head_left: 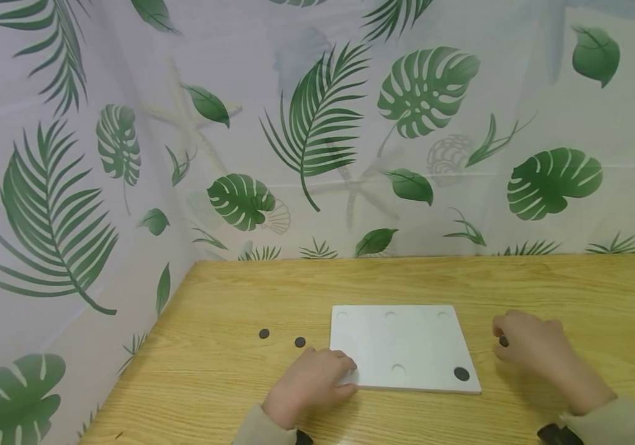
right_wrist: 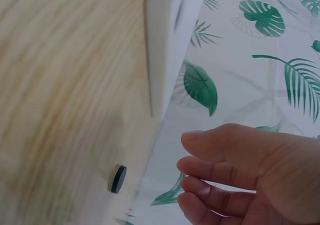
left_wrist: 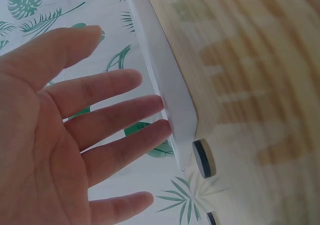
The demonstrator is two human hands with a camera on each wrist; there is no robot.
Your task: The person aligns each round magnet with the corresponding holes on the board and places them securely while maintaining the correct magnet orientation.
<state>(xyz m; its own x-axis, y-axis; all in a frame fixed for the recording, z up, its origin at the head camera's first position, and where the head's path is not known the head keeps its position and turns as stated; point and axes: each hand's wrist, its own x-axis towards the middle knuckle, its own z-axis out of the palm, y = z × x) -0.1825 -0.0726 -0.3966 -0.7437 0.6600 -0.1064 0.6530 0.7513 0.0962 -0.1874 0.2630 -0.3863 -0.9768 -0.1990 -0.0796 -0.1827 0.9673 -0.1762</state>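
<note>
A white board (head_left: 400, 340) with shallow round recesses lies on the table. One black disc (head_left: 462, 374) sits in its near right recess. My left hand (head_left: 317, 380) is at the near left corner, covering it; in the left wrist view the fingers (left_wrist: 135, 102) are spread and fairly straight, with fingertips at the board's edge. My right hand (head_left: 536, 346) hovers right of the board over another black disc (head_left: 504, 341). In the right wrist view that disc (right_wrist: 118, 179) rests on the table, apart from the loosely bent fingers (right_wrist: 205, 172), which hold nothing.
Two more black discs, one farther left (head_left: 264, 334) and one nearer the board (head_left: 300, 342), lie on the wood-grain table (head_left: 228, 290). A white cloth (head_left: 317, 123) printed with green leaves hangs behind and along the left side.
</note>
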